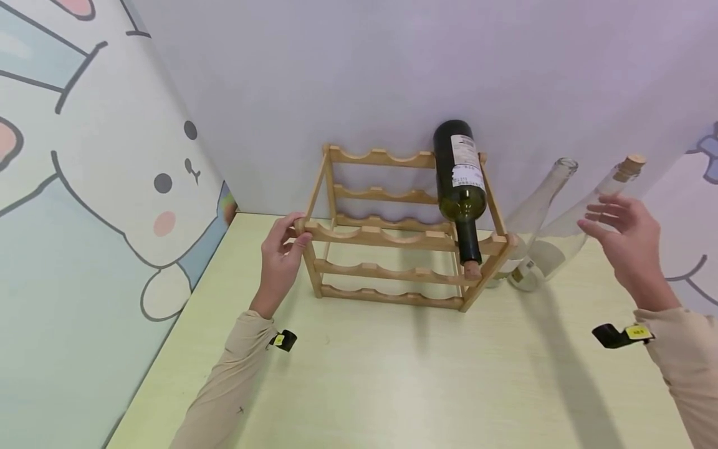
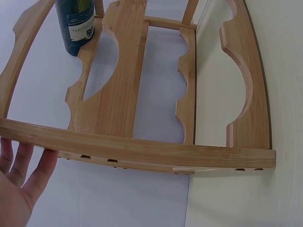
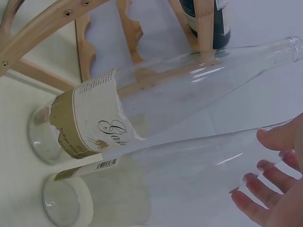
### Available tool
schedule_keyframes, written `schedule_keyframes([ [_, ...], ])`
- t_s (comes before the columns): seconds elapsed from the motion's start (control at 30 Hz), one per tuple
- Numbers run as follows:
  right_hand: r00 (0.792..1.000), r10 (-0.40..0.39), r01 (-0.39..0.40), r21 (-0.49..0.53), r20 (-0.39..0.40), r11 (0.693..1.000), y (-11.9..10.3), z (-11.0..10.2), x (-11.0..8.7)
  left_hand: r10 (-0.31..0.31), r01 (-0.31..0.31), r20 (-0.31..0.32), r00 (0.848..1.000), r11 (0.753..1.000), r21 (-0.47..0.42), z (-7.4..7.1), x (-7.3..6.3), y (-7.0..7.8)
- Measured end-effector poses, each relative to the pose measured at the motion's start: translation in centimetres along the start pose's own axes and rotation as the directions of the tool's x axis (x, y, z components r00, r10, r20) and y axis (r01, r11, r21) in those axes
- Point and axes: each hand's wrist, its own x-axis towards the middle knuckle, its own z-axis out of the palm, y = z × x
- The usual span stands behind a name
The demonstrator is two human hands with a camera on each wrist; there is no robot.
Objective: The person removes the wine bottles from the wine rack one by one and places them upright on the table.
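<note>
My left hand (image 1: 278,259) grips the upper front left corner of a wooden wine rack (image 1: 370,236), thumb in front and fingers at the side. A dark green wine bottle (image 1: 461,168) with a cork lies on the rack's top tier at the right end, neck toward me. Right of the rack stand two clear glass bottles: an uncorked bottle (image 3: 180,87) with a torn cream and gold label, and a corked bottle (image 1: 574,231). Beside the corked bottle's upper part is my right hand (image 1: 631,243), its fingers spread and only loosely bent, not closed around the glass.
The rack and bottles stand on a pale yellow table (image 1: 370,374) against a plain light wall (image 1: 291,81). A wall with a cartoon rabbit (image 1: 112,187) borders the left side. More printed wall (image 1: 692,212) appears at the right.
</note>
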Motion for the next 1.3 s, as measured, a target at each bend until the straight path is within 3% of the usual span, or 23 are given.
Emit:
schedule_keyframes([
  [0.07,1.0,0.005,-0.002,0.12,-0.021,0.993,-0.2,-0.1,-0.2,-0.01,0.01,0.006,1.0,1.0,-0.005,-0.1,0.0,0.2],
  [0.17,0.999,0.019,-0.011,0.175,-0.045,0.984,-0.6,-0.3,-0.5,-0.031,0.031,0.018,0.999,0.999,-0.016,-0.2,0.2,0.5],
  [0.33,0.995,0.044,-0.031,0.143,-0.086,0.989,-1.3,-0.3,-1.1,-0.071,0.071,0.042,0.997,0.997,-0.019,-0.6,0.6,1.2],
  [0.6,0.993,0.046,-0.024,0.185,-0.112,0.982,-2.4,0.2,-1.9,-0.135,0.135,0.042,0.99,0.991,0.006,-1.0,0.9,2.6],
  [0.77,1.0,-0.02,0.024,0.281,-0.018,0.959,-3.5,1.2,-3.1,-0.159,0.158,0.013,0.987,0.987,0.015,-1.0,1.1,3.7],
  [0.9,0.993,-0.083,0.052,0.319,0.086,0.946,-4.3,2.3,-4.2,-0.163,0.163,-0.013,0.987,0.986,0.033,-1.0,1.2,4.5],
  [1.1,0.973,-0.113,0.067,0.228,0.199,0.971,-5.2,3.8,-5.6,-0.122,0.127,-0.07,0.99,0.989,0.074,-0.9,1.2,4.9],
  [1.3,0.952,-0.109,0.062,0.167,0.286,0.984,-5.3,5.1,-6.5,-0.073,0.083,-0.098,0.992,0.992,0.097,-0.7,1.0,3.3],
])
